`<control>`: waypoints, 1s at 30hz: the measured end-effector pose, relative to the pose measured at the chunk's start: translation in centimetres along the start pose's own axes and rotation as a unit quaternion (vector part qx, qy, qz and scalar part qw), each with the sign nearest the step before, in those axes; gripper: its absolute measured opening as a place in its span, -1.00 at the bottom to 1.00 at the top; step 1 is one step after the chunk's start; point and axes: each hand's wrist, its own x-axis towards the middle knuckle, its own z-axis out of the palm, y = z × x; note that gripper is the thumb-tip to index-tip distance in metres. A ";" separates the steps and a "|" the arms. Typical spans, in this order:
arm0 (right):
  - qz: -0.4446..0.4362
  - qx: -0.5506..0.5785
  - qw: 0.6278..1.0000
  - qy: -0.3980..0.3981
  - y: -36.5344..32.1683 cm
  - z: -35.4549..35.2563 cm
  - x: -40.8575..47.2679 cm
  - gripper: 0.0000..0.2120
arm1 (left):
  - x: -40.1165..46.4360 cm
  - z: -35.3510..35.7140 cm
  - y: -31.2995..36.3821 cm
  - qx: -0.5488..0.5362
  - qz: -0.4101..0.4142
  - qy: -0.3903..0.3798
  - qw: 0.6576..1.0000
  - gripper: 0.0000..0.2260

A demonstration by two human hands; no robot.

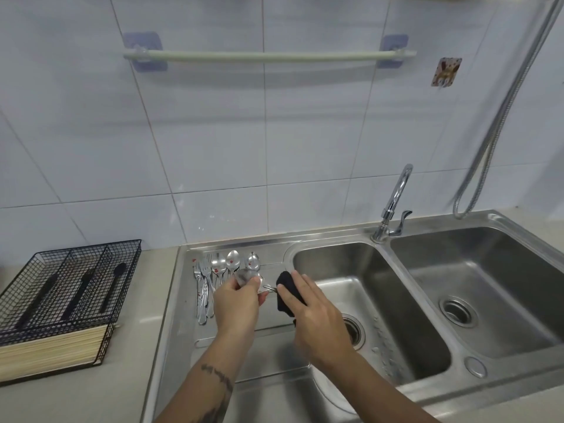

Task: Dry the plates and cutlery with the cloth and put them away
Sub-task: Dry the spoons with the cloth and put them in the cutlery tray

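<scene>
Head view, looking down on a stainless double sink set against a white tiled wall. The left hand (pixel 236 303) grips a spoon (pixel 248 277) by its bowl end, fingers curled round it, over the drainboard (pixel 183 331). The right hand (pixel 316 315) holds a dark cloth (pixel 287 296) wrapped round the spoon's handle, fingers lying along the cloth. Both hands sit close together, just left of the left basin (pixel 381 285).

Remaining cutlery (pixel 213 276), forks and spoons, lies in a row on the drainboard behind and left of the left hand. A black wire cutlery basket (pixel 128 254) stands on the counter well left of the sink; black-handled pieces (pixel 82 288) lie in its compartments and pale chopsticks (pixel 52 349) fill its front section. The right basin (pixel 488 285) lies beyond the tap (pixel 393 206). A towel rail (pixel 268 56) is fixed to the wall above.
</scene>
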 end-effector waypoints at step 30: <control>-0.066 0.008 0.995 0.075 2.4 0.5 1.1 -0.38 | 0.6 -1.1 1.6 -0.112 -0.106 -0.003 0.988 -0.81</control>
